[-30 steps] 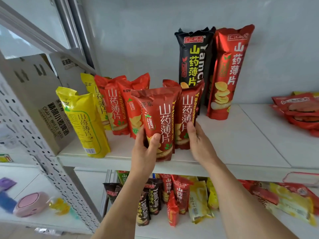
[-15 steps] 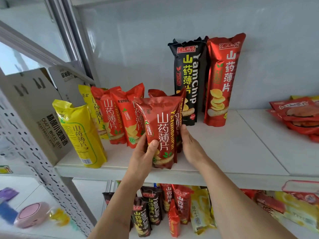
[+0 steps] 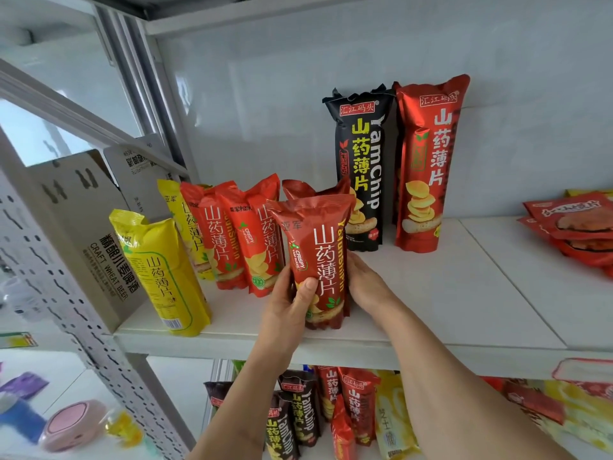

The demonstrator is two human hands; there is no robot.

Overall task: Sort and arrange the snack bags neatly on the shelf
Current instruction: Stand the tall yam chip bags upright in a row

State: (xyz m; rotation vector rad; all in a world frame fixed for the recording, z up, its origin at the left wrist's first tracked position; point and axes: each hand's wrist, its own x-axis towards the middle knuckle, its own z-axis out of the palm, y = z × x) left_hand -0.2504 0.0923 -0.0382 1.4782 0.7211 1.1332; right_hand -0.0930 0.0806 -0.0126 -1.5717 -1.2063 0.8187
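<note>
- The dark red bag [image 3: 316,257] stands upright near the shelf's [image 3: 447,293] front edge, left of the middle, its base on or just above the board.
- The left hand [image 3: 287,307] grips the bag low on its left side, thumb across the front. The right hand [image 3: 368,283] lies against its right side; its fingers go behind the bag, so I cannot tell whether they curl round it or press flat.
- A second ago the second dark red bag [image 3: 298,189] stood beside this one on the right; now it sits directly behind, only its top showing. The two are now lined front to back, which looks like a column being formed. What remains, by my judgement, is squaring and letting go.
- To the left, two bright red bags [image 3: 245,240] stand close behind, then a yellow bag [image 3: 159,270] leans at the front left corner with another yellow one [image 3: 172,210] behind it. They have not moved.
- At the back edge a tall black bag [image 3: 361,167] and a tall red bag [image 3: 428,164] stand against the wall.
- Flat red packets [image 3: 570,227] lie at the right end, well apart.
- A cardboard box [image 3: 89,234] leans at the left end, crowding the yellow bags; more bags fill the lower shelf [image 3: 348,413].
</note>
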